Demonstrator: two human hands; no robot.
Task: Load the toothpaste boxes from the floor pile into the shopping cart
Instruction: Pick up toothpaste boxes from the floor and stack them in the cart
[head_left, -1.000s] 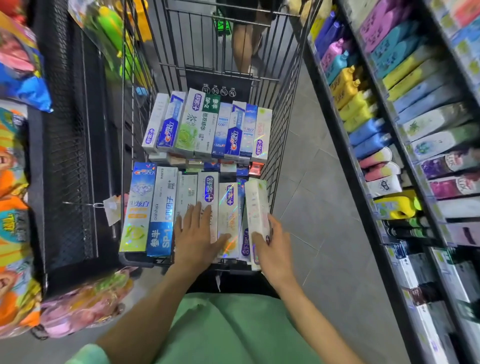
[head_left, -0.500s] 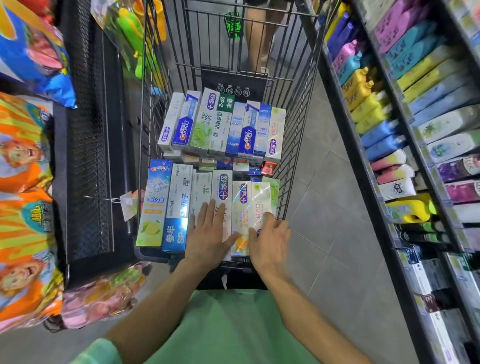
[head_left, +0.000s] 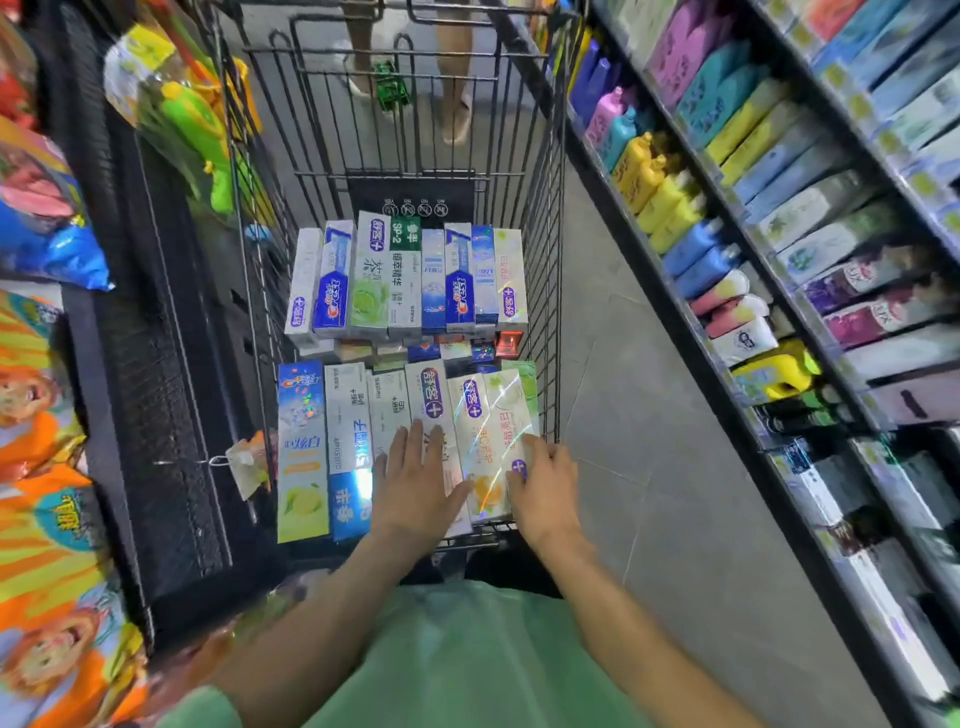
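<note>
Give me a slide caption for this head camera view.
Both hands, left hand and right hand, press toothpaste boxes flat in the shopping cart.

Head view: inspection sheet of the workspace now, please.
Surface: grey tiled floor; no floor pile in view.
Job's things: toothpaste boxes lie flat in two rows in the cart, over a lower layer.
Clutter: nothing seen in the cart besides boxes.
Hands: left hand flat on the near row; right hand on the rightmost box, fingers on its edge.
Cables: nothing seen.
Surroundings: shelves of bottles and boxes at right, snack bags at left, a person's legs beyond the cart.
</note>
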